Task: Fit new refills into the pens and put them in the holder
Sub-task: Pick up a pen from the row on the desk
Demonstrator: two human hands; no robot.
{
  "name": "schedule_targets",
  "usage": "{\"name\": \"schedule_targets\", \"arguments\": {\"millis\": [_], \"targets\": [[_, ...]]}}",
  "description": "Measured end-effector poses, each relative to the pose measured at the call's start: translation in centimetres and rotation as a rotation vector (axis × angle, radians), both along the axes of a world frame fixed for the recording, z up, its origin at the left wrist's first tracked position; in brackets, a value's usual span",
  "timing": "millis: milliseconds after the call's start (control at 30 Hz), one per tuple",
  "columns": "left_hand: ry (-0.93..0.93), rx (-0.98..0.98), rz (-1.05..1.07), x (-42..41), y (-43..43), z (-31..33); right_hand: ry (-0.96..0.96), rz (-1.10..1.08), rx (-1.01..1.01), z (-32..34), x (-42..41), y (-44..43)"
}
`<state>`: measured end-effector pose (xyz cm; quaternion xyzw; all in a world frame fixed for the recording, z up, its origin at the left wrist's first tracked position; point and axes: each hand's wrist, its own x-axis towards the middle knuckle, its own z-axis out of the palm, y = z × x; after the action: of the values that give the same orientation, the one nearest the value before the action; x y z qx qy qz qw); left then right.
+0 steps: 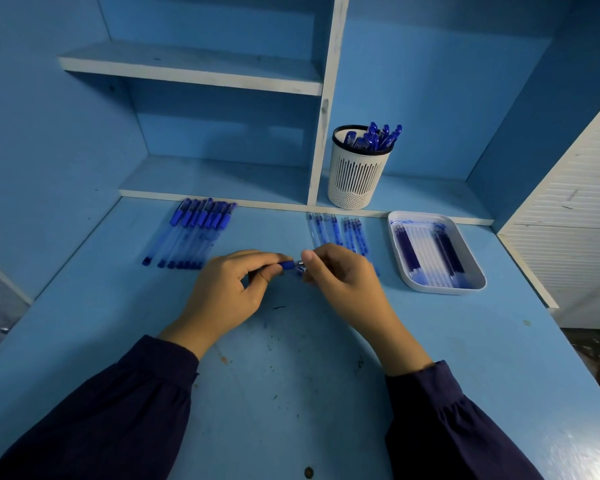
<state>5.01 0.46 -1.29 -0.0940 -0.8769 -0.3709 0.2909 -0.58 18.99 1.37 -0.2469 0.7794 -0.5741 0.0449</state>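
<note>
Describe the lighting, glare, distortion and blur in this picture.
Head view: dim, blue-cast light; glare on the desk at bottom right; deep shadow beneath the upper shelf; wide-angle bowing at the edges; the pen held by the left hand and right hand looks soft.

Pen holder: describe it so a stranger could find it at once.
On the blue desk's raised back ledge, right of the white divider, stands the pen holder. It is the only upright slotted white cup, blue pens poking out.
</note>
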Motion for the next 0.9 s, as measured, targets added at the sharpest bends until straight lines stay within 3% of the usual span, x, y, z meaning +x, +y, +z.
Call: {"name": "schedule_targets", "arguments": {"millis": [200, 600, 767, 900], "targets": [[-0.003, -0.012, -0.014, -0.06, -0.15, -0.16, -0.071, 0.053, -0.112, 0.22, -0.07, 0.34], [-0.028, -0.011, -0.023, 0.08, -0.10, -0.21, -0.087, 0.039, -0.008, 0.16, -0.08, 0.46], [-0.022, -0.009, -0.020, 0.06, -0.12, -0.20, -0.173, 0.080, -0.113, 0.26, -0.01, 0.58], [-0.030, -0.009, -0.010, 0.02, -0.23, -0.30, -0.109, 0.045, -0.039, 0.09, -0.04, 0.40]]}}
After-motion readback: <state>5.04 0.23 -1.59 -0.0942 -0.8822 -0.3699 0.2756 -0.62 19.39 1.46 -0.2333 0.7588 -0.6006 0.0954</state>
